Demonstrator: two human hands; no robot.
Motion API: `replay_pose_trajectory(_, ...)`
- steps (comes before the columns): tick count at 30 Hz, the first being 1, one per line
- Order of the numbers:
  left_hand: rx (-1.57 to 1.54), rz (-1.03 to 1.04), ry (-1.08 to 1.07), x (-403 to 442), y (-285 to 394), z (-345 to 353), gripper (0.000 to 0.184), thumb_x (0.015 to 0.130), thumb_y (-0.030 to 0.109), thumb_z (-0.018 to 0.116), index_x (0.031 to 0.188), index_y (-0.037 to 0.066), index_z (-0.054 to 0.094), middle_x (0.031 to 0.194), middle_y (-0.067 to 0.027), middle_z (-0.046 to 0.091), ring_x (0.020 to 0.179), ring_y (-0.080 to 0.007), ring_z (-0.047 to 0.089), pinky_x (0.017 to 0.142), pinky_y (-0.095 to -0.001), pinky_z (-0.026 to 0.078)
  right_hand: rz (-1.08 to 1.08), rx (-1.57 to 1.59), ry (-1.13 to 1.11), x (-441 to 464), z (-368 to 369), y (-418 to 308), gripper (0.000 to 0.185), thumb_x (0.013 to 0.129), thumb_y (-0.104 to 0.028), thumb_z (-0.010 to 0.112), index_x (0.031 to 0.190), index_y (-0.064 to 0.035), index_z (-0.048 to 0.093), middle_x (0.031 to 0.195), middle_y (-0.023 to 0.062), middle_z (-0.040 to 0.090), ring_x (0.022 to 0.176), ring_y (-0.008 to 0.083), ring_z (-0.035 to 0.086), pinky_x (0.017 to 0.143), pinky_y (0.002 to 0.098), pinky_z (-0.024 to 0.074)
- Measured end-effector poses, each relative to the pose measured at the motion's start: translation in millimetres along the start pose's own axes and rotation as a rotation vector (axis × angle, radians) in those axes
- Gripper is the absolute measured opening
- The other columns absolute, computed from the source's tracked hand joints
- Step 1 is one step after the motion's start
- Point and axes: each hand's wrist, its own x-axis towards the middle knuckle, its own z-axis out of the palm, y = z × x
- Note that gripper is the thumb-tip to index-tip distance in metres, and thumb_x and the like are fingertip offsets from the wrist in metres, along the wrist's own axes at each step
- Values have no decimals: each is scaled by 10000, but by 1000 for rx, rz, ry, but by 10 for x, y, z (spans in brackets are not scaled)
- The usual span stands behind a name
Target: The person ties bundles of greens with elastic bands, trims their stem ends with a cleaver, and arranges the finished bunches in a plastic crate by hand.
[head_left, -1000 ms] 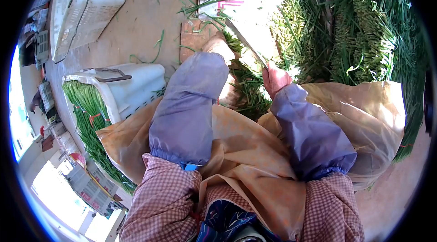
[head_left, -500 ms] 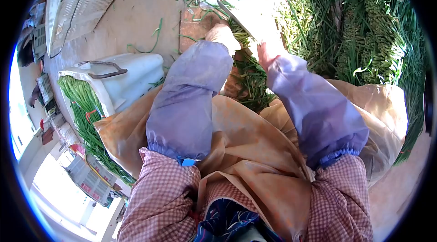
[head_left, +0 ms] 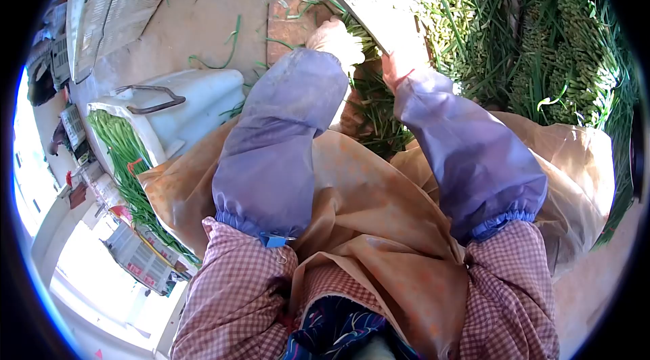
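My left hand, pale in the glare, is closed on a bunch of green stalks above a reddish-brown board. In my right hand is a knife, its long blade slanting up and to the left, close beside the stalks. Strong sunlight washes out the area around the blade, so I cannot tell whether it touches them. Cut green leaves lie below, between my two forearms. Lilac sleeve covers hide both wrists.
Heaped green stalks fill the right side. At left, a white crate with a metal handle holds bundled stalks; another white crate stands beyond it. Loose leaf scraps lie on the floor. A tan apron covers my lap.
The view has shifted slightly, so the board and the knife appear a little higher. Both hands keep their grips, and the right wrist has turned a little.
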Motion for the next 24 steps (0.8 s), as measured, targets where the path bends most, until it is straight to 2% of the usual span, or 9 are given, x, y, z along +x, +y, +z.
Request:
replay_pose_trajectory(2, -310, -260, 99, 100, 17, 118, 216, 802, 319, 702, 996, 230, 732, 1098, -85, 668, 1032, -295, 651, 857, -414, 547, -6, -32, 38, 212, 155, -16, 236, 912, -217, 588, 1056, -33, 623, 895, 161, 650, 817, 337, 640, 735, 396, 533)
replay_pose_trajectory(5, -341, -243, 49, 194, 3, 280, 255, 761, 273, 712, 1006, 207, 742, 1174, -184, 616, 1093, -334, 630, 921, -427, 538, 11, -37, 91, 465, 259, -81, 234, 913, -224, 597, 1054, -40, 630, 863, 163, 655, 793, 347, 645, 717, 397, 536)
replay_pose_trajectory(11, -251, -24, -4, 68, -66, -3, 410, 880, 391, 561, 1159, 119, 687, 1138, -179, 661, 1072, -376, 593, 907, -465, 499, 30, 297, 302, -183, 86, 65, 229, 916, -238, 616, 1051, -54, 643, 799, 166, 665, 744, 367, 654, 681, 401, 544)
replay_pose_trajectory(12, -310, -74, 113, 93, -90, 160, 531, 890, 432, 566, 1345, 158, 563, 1242, -204, 621, 1149, -380, 571, 944, -472, 484, 25, 389, 351, -374, 69, 91, 229, 917, -240, 619, 1050, -56, 646, 789, 166, 667, 735, 371, 655, 676, 402, 545)
replay_pose_trajectory(14, -484, -266, 137, 111, -139, 370, 692, 858, 473, 615, 1453, 176, 423, 1335, -216, 563, 1208, -369, 551, 975, -460, 474, 81, 491, 392, -626, 35, 86, 227, 918, -245, 625, 1049, -61, 650, 767, 167, 670, 719, 377, 658, 664, 403, 548)
replay_pose_trajectory(16, -645, -366, 117, -32, -197, 280, 1081, 754, 557, 729, 1570, 138, 156, 1481, -210, 447, 1306, -361, 499, 1051, -420, 435, 232, 525, 364, -712, -41, 55, 228, 919, -243, 629, 1060, -65, 648, 768, 178, 673, 716, 387, 661, 665, 414, 548)
replay_pose_trajectory(21, -607, -410, 94, -338, -222, 449, 1080, 779, 377, 737, 1579, 132, 54, 1426, -206, 503, 1292, -354, 521, 1163, -598, 198, 677, 643, 213, -610, -192, 352, 311, 900, -230, 661, 1104, -4, 597, 866, 238, 694, 820, 422, 684, 741, 492, 536)
replay_pose_trajectory(23, -564, -476, -2, -495, -110, 269, 1098, 779, 370, 739, 1582, 135, 28, 1375, -196, 560, 1284, -340, 532, 1163, -600, 196, 625, 604, 496, -692, -192, 596, 379, 879, -217, 683, 1149, 19, 560, 853, 241, 696, 799, 417, 690, 738, 492, 544)
replay_pose_trajectory(24, -575, -481, 117, -512, -63, 295, 1159, 745, 384, 785, 1582, 137, 23, 1293, -182, 624, 1242, -331, 568, 1167, -608, 178, 631, 638, 236, -694, -268, 805, 525, 858, -193, 700, 1280, 31, 480, 926, 252, 692, 857, 417, 687, 789, 482, 547)
